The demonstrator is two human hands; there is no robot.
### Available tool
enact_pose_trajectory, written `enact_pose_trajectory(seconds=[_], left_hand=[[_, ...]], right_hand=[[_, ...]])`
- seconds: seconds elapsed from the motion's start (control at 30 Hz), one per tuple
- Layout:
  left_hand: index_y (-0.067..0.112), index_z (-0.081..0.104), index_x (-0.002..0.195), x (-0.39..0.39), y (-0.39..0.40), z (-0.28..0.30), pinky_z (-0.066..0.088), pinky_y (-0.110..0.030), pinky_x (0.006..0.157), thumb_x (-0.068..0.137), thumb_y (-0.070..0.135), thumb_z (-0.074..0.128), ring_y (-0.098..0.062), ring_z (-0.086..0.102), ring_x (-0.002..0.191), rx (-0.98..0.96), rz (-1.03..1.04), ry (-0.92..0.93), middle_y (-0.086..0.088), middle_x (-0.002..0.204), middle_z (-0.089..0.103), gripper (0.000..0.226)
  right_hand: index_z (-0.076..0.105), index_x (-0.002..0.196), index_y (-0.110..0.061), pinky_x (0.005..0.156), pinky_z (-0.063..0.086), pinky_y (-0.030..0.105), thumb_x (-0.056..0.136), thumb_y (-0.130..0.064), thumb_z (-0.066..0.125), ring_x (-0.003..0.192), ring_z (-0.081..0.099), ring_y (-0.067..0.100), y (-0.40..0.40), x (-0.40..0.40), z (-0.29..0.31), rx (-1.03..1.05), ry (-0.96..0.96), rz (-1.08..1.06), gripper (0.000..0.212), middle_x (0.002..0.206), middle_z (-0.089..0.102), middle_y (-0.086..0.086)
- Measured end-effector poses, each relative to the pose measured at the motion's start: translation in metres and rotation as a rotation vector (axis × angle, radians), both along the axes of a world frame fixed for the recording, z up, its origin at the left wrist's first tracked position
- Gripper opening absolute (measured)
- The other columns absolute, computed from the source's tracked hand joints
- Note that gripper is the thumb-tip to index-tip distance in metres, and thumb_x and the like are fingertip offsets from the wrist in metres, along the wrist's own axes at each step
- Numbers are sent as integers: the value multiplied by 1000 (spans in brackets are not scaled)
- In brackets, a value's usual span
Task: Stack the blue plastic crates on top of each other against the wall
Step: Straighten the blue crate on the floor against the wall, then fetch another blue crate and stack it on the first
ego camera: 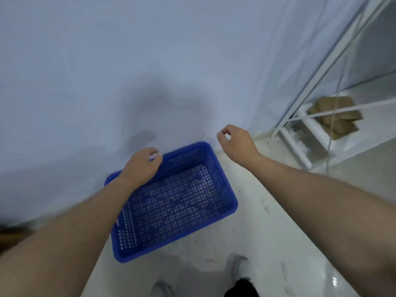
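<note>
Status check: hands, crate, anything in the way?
Left hand over blue crate, empty. Right hand clear of it, empty. Crate on floor against wall. White shelf frame off right.

A blue perforated crate [173, 202] sits on the floor [267, 232] against the wall [107, 71]; left hand [142, 166] above its rim, right hand [237, 143] beside it, both empty with curled fingers

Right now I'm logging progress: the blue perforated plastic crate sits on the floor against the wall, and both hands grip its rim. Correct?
Not quite. In the head view neither the left hand nor the right hand grips the blue perforated plastic crate; it does sit against the wall.
</note>
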State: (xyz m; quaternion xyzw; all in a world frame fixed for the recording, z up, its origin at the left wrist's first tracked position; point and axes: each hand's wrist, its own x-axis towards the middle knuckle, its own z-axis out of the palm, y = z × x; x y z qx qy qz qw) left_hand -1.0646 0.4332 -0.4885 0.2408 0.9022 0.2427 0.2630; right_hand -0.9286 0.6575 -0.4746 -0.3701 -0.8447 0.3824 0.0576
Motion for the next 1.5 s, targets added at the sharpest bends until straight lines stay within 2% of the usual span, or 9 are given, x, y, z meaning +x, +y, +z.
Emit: enact_pose_trajectory(seconds=[0.07, 0.2, 0.33, 0.53, 0.73, 0.93, 1.17, 1.37, 1.5], left_hand=[[14, 49, 137, 17, 30, 74, 31, -29, 107, 98, 36, 43, -19, 46, 129, 182, 6, 50, -2, 139, 52, 45], [19, 39, 145, 65, 79, 178, 29, -30, 110, 98, 37, 42, -18, 41, 135, 451, -9, 55, -3, 148, 44, 50], [22, 37, 145, 141, 113, 223, 31, -25, 103, 97, 37, 42, -17, 44, 132, 612, -180, -74, -3, 147, 45, 50], [11, 55, 129, 292, 123, 251, 34, -15, 84, 97, 24, 43, -11, 50, 106, 721, -433, -324, 2, 117, 56, 37], [22, 55, 70, 449, 94, 257, 38, -34, 73, 79, 34, 44, -18, 53, 84, 625, -668, -613, -4, 85, 58, 18], [24, 57, 75, 598, 48, 249, 40, -34, 76, 84, 29, 43, -19, 53, 84, 521, -806, -747, 1, 84, 60, 16], [18, 49, 79, 778, 24, 227, 33, -27, 53, 93, 31, 37, -13, 40, 58, 146, -811, -1047, 1, 69, 47, 22], [15, 52, 88, 890, 26, 189, 44, -31, 63, 93, 42, 38, -17, 49, 66, -26, -786, -1018, -3, 76, 52, 30], [9, 52, 119, 916, 47, 158, 48, -40, 88, 96, 47, 34, -29, 58, 109, -128, -729, -917, -11, 114, 59, 48]], right_hand=[[65, 114, -14, 93, 45, 31, 97, -34, 49, 111, 60, 23, 15, 18, 76, 72, 54, 22, 31, 121, 67, 3], [56, 131, -18, 89, 38, 24, 97, -39, 46, 120, 57, 21, 30, 75, 193, 206, 96, -9, 41, 133, 61, 1], [53, 135, -20, 104, 39, 33, 97, -44, 46, 129, 51, 25, 14, 158, 256, 318, 54, -133, 46, 139, 57, 4], [65, 120, -11, 97, 47, 36, 97, -30, 51, 115, 60, 28, -69, 321, 275, 284, 183, -627, 33, 120, 69, 12], [68, 114, -9, 91, 44, 30, 97, -28, 50, 109, 60, 21, -171, 479, 276, 313, 190, -1035, 30, 116, 69, 7], [65, 113, -15, 82, 40, 26, 98, -27, 48, 99, 57, 15, -241, 605, 257, 265, 199, -1258, 26, 105, 64, -2], [67, 109, -13, 83, 45, 29, 97, -25, 48, 98, 60, 16, -297, 772, 224, 188, 190, -1448, 26, 104, 67, -1], [67, 102, -16, 84, 52, 34, 95, -29, 48, 95, 64, 19, -321, 903, 190, 40, 154, -1553, 24, 102, 70, 1], [65, 101, -14, 86, 53, 38, 96, -29, 46, 94, 63, 19, -301, 959, 176, -48, 134, -1559, 24, 102, 68, 2]])
